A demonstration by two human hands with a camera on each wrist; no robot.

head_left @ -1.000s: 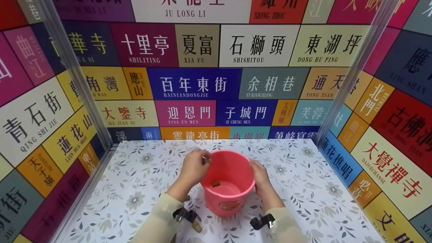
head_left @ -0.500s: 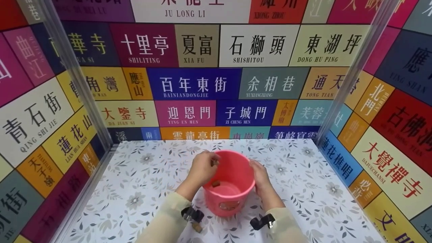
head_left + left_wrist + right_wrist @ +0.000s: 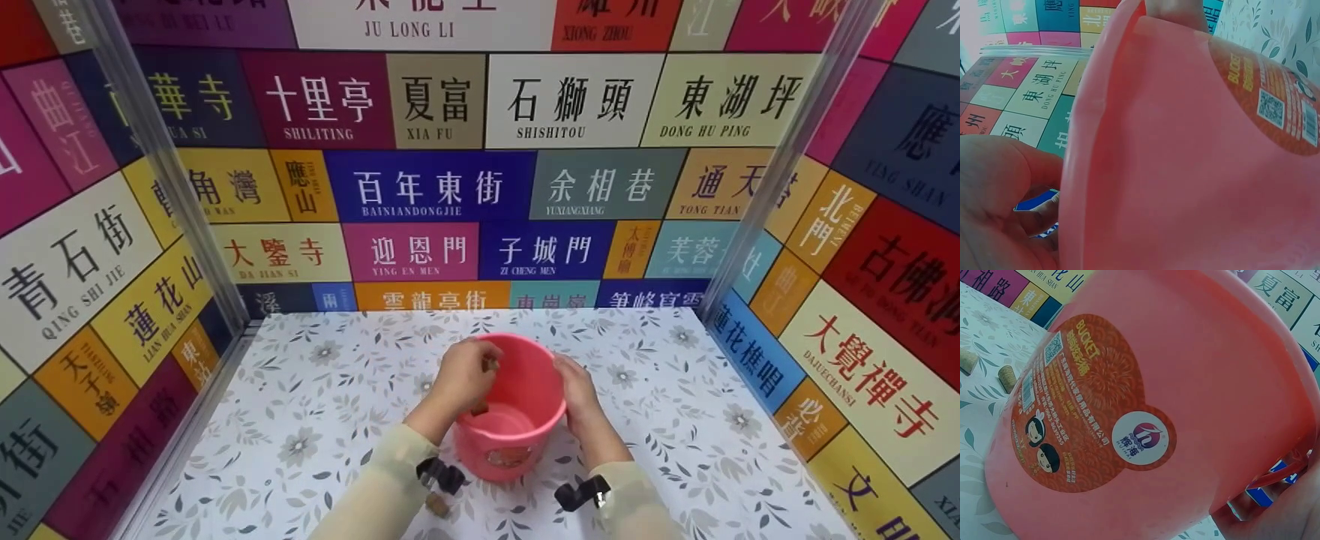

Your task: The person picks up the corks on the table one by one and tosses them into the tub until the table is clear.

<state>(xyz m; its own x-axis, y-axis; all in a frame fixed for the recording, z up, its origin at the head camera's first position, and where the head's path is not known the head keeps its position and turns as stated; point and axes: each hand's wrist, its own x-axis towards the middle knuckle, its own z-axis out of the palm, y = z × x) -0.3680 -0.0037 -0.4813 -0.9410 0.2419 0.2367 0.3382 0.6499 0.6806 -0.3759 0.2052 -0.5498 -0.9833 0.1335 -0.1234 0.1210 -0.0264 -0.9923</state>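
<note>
A pink plastic bucket (image 3: 510, 409) stands upright on the desk (image 3: 315, 420), which is covered with a white cloth printed with grey flowers and leaves. The bucket is near the front middle of the desk, between the two forearms of the person.

The left hand (image 3: 466, 375) is over the left part of the bucket's rim. Its fingers are curled and pinch a small brown cork (image 3: 490, 364) just above the opening. In the left wrist view the bucket's wall (image 3: 1185, 157) fills almost the whole picture, and the palm (image 3: 999, 191) lies close beside the rim; the cork is not visible there.

The right hand (image 3: 576, 390) holds the bucket on its right side, with the fingers wrapped against the outer wall and the thumb at the rim. In the right wrist view a round red label (image 3: 1086, 405) with yellow text and a small cartoon is on the bucket's wall.

Inside the bucket, one more cork (image 3: 480, 408) rests against the inner wall on the left side. Two other corks (image 3: 1008, 377) (image 3: 968, 360) lie on the desk just beside the bucket, and one of them (image 3: 436, 505) shows in the head view near the left sleeve (image 3: 375, 487).

Walls with colourful panels of place names (image 3: 431, 187) stand around the desk on three sides.
</note>
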